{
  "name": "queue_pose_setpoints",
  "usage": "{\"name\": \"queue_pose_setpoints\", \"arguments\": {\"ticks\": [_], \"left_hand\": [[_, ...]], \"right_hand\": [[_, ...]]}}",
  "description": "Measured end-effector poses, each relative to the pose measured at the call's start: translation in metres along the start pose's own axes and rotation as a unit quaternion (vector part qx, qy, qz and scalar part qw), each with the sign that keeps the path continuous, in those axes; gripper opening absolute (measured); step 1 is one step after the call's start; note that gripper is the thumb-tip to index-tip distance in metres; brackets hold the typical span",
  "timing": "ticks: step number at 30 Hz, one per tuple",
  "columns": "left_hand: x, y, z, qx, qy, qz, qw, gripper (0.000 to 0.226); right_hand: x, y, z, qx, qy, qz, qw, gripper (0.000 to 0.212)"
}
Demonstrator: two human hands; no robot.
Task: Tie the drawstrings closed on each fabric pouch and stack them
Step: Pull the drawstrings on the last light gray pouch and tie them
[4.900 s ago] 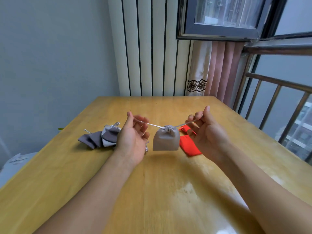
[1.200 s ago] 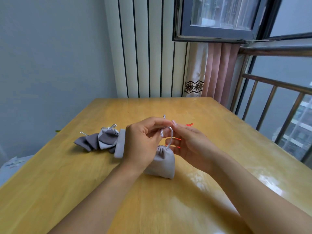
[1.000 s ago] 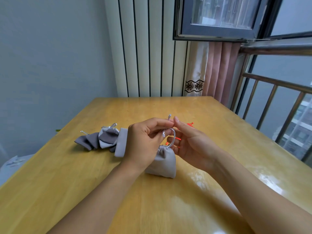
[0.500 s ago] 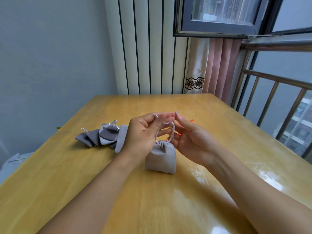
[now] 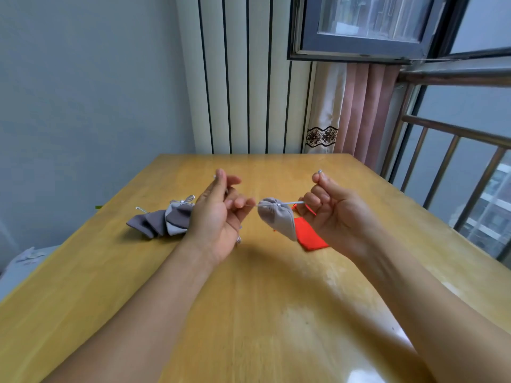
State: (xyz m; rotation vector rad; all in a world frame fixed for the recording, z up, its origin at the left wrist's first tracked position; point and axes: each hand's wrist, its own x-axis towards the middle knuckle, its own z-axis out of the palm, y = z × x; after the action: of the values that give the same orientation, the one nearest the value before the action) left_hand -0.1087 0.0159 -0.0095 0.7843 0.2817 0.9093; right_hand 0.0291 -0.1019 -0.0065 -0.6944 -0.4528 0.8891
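Note:
A small light-grey pouch [image 5: 278, 218] hangs tilted in the air between my hands, its mouth gathered tight. Its pale drawstring [image 5: 293, 202] runs taut to both sides. My left hand [image 5: 218, 214] pinches the left end of the string, and my right hand [image 5: 330, 214] grips the right end, whose bead sticks up above the fist. A red pouch [image 5: 308, 236] lies flat on the table under my right hand. Left of my left hand lies a heap of grey pouches [image 5: 163, 221] with tied strings.
The wooden table [image 5: 257, 313] stretches toward me. A white radiator [image 5: 246, 78] and a pink curtain [image 5: 365, 111] stand behind the table's far edge. A metal railing [image 5: 453, 167] runs along the right side.
My hands have moved apart from the knotting position above the pouch, pulling the drawstring taut. The grey pouch has lifted off the table and tilted, uncovering the red pouch.

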Motion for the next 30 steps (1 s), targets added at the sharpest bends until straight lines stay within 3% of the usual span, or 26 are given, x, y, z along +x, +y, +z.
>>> {"name": "queue_pose_setpoints", "arguments": {"ticks": [2, 4, 6, 9, 12, 14, 19, 22, 25, 27, 30], "left_hand": [[0.004, 0.002, -0.001, 0.018, -0.002, 0.02, 1.0, 0.038], [0.007, 0.0, -0.005, 0.143, -0.021, 0.083, 0.986, 0.039], [0.007, -0.004, -0.014, 0.365, -0.056, 0.181, 0.912, 0.04], [0.006, -0.004, -0.026, 0.585, -0.095, 0.267, 0.76, 0.035], [0.004, -0.004, -0.025, 0.65, -0.134, 0.273, 0.696, 0.03], [0.005, -0.005, -0.025, 0.677, -0.161, 0.258, 0.67, 0.028], [0.001, 0.001, -0.028, 0.721, -0.196, 0.204, 0.633, 0.026], [-0.002, 0.002, -0.026, 0.706, -0.237, 0.166, 0.646, 0.026], [-0.007, 0.002, -0.019, 0.623, -0.266, 0.109, 0.727, 0.024], [-0.008, 0.005, -0.015, 0.534, -0.263, 0.096, 0.798, 0.025], [-0.008, 0.004, -0.013, 0.456, -0.262, 0.088, 0.846, 0.028]], "right_hand": [[0.001, 0.002, 0.002, -0.014, 0.007, -0.018, 1.0, 0.02], [0.001, 0.005, 0.002, -0.119, 0.004, -0.051, 0.992, 0.02], [-0.001, 0.007, -0.003, -0.294, -0.019, -0.093, 0.951, 0.016], [-0.005, 0.001, -0.009, -0.552, -0.073, -0.148, 0.817, 0.014], [-0.006, 0.0, -0.015, -0.757, -0.112, -0.181, 0.618, 0.031], [-0.005, 0.002, -0.018, -0.798, -0.111, -0.17, 0.567, 0.043], [-0.004, -0.004, -0.019, -0.785, -0.127, -0.17, 0.582, 0.04], [-0.005, -0.005, -0.019, -0.738, -0.146, -0.136, 0.644, 0.045], [-0.004, -0.004, -0.018, -0.657, -0.156, -0.075, 0.734, 0.053], [-0.003, -0.005, -0.018, -0.626, -0.166, -0.056, 0.76, 0.045], [-0.003, -0.001, -0.018, -0.604, -0.21, -0.043, 0.768, 0.034]]}}
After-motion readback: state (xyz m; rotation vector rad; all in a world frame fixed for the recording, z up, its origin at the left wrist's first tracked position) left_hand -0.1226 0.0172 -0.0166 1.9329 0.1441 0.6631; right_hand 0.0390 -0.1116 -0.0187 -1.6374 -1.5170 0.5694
